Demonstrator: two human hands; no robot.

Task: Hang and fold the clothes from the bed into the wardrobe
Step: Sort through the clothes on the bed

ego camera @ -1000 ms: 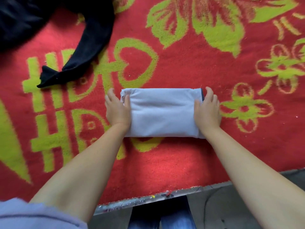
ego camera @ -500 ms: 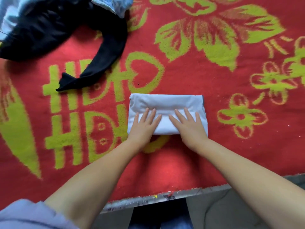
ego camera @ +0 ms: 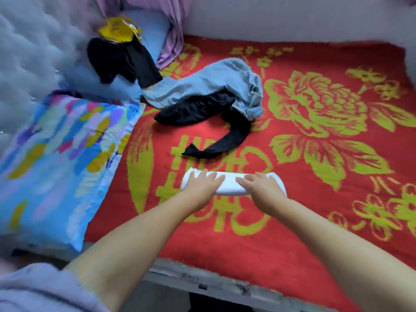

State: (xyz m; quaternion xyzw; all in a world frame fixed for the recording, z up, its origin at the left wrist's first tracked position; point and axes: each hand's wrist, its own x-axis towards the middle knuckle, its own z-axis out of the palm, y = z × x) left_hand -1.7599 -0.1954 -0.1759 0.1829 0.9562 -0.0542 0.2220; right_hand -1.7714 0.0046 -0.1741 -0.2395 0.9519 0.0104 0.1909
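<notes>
Pressing flat, left hand (ego camera: 201, 184) and right hand (ego camera: 258, 186) cover the white folded garment (ego camera: 229, 184).

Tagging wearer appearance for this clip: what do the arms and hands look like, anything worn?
Both forearms are bare, and so are the left hand and right hand: no gloves, rings, watch or markings visible. A pale lilac short sleeve shows at the left upper arm.

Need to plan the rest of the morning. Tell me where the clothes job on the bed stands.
Done: the white garment is folded into a compact bundle on the red blanket. In hand: the left hand and right hand press flat on it. Left: the jeans and black garment lie unfolded; another dark piece sits by the pillows. The wardrobe is out of view.
</notes>
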